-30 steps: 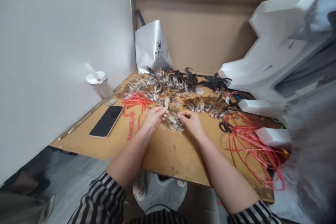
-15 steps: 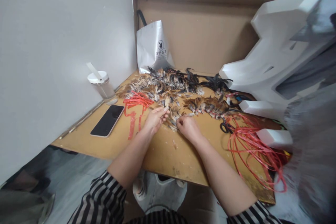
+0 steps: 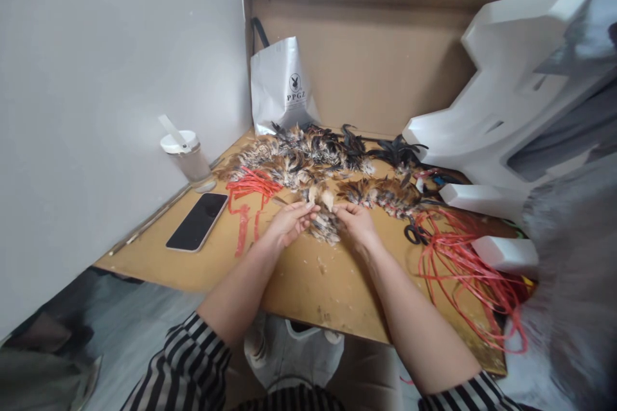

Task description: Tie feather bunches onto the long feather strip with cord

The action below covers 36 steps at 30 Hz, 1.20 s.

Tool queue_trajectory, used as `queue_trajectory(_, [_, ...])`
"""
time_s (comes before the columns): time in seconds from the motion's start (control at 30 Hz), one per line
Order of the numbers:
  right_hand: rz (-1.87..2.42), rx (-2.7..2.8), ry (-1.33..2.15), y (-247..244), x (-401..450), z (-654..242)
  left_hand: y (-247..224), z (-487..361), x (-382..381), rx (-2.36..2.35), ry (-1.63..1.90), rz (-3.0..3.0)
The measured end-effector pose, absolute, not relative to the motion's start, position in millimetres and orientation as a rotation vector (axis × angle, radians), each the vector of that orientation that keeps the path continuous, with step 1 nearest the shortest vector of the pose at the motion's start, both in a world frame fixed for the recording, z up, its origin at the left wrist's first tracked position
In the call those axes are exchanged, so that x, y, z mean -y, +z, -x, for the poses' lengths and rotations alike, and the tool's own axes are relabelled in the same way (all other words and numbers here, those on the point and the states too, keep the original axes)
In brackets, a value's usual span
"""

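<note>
My left hand [image 3: 293, 221] is closed in a pinch on a pale feather near the table's middle. Close by on the right, my right hand [image 3: 355, 219] pinches another light tan feather [image 3: 328, 198] between thumb and fingertips. Just under and between the hands lies a small heap of feathers [image 3: 324, 228]. Beyond them, brown and black feathers [image 3: 303, 154] spread in rows over the table, and a bundled row of brown feathers [image 3: 385, 194] lies to the right. Red plastic strips [image 3: 253, 183] rest left of my left hand.
A phone [image 3: 197, 221] and a lidded cup [image 3: 190, 157] stand at left by the wall. Black-handled scissors [image 3: 415, 232] and a tangle of red strips [image 3: 467, 270] lie at right, beside white foam pieces [image 3: 506, 253]. A silver bag [image 3: 282, 87] leans against the cardboard [image 3: 385, 64].
My right hand has moved up and a little right, lifting a light feather from the heap. My left hand has shifted slightly right and down.
</note>
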State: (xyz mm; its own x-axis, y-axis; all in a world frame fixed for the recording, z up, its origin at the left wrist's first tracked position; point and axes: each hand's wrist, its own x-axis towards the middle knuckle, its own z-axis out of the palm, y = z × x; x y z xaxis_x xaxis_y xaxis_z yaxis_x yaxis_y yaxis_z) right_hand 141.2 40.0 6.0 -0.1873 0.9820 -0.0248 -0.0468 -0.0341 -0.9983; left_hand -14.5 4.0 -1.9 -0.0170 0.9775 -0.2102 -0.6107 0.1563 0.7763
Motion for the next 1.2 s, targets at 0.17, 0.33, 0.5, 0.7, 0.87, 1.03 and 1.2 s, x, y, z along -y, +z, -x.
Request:
queue_trajectory(0.17, [1.028, 1.272, 1.428, 8, -34, -135, -3, 10, -2, -0.802, 1.277, -0.553])
queue_trajectory(0.33, [1.04, 1.461, 1.243, 0, -31, -129, -6, 9, -4, -0.777, 1.298, -0.54])
queue_trajectory(0.5, [1.034, 1.533, 1.204, -4, -29, -125, -8, 9, -5, -0.773, 1.376, -0.585])
queue_trajectory(0.7, [0.98, 1.376, 1.378, 4, -27, -126, -8, 7, -4, -0.871, 1.43, -0.707])
queue_trajectory(0.87, [0.927, 1.274, 1.464, 5, -28, -126, -6, 4, -1, -0.961, 1.379, -0.835])
queue_trajectory(1.03, [0.888, 1.112, 1.623, 2, -31, -127, -8, 5, -2, -0.907, 1.346, -0.773])
queue_trajectory(1.2, [0.879, 1.068, 1.658, 2, -31, -127, -8, 6, -3, -0.89, 1.339, -0.764])
